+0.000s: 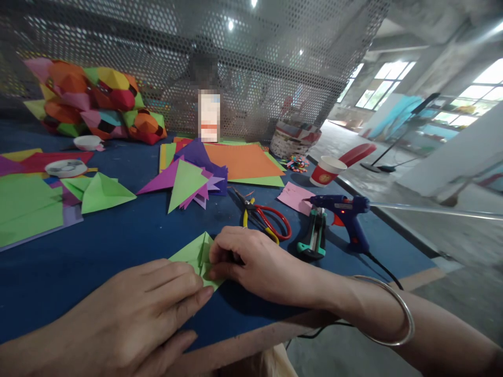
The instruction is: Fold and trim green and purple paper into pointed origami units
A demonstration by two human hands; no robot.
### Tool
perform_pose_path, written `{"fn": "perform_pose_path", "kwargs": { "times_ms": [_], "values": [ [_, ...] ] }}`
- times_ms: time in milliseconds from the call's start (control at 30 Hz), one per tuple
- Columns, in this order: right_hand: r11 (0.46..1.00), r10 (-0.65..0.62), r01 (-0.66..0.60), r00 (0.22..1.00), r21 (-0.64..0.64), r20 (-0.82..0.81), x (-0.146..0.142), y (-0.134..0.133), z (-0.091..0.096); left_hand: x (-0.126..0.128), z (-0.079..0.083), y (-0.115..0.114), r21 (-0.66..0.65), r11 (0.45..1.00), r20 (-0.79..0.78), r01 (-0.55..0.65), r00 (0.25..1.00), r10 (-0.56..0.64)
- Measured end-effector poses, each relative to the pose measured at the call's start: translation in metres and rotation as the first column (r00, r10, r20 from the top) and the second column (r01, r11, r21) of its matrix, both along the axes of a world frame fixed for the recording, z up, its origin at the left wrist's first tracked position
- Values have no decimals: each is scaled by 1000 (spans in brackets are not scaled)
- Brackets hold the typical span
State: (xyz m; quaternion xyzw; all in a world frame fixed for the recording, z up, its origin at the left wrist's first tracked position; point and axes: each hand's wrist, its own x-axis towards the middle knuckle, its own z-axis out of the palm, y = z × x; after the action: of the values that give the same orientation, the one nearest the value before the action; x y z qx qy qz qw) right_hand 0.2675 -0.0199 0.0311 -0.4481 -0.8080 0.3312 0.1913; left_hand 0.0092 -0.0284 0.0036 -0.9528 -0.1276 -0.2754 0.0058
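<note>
A folded sheet of light green paper (192,250) lies near the front of the table, partly hidden under both hands. Across its near left side my left hand (137,309) rests with fingers stretched and thumb apart, pressing the paper down. My right hand (251,259), a bangle on its wrist, has curled fingers and pinches the paper's right side along an upright fold. Just beyond that hand lie pliers (271,217) with red and yellow handles. To its right are a black and green stapler (314,238) and a blue hot glue gun (346,207).
Folded paper pieces (187,183) sit on coloured sheets (247,161). More green paper (31,209) is at left, near a folded green piece (102,192). Paper models (106,99) stand at the back left. A paper cup (324,173) and basket (293,139) stand right.
</note>
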Motion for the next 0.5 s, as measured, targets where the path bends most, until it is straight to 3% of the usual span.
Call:
{"fn": "perform_pose_path", "kwargs": {
  "times_ms": [333, 500],
  "values": [
    [984, 119, -117, 993, -135, 13, 23, 12, 19, -10, -18, -6, 63, 996, -29, -68, 997, 70],
    [994, 67, -63, 997, -84, 40, 15, 6, 15, -6, -15, 2, 119, 993, -19, -1, 1000, 3]
  ]
}}
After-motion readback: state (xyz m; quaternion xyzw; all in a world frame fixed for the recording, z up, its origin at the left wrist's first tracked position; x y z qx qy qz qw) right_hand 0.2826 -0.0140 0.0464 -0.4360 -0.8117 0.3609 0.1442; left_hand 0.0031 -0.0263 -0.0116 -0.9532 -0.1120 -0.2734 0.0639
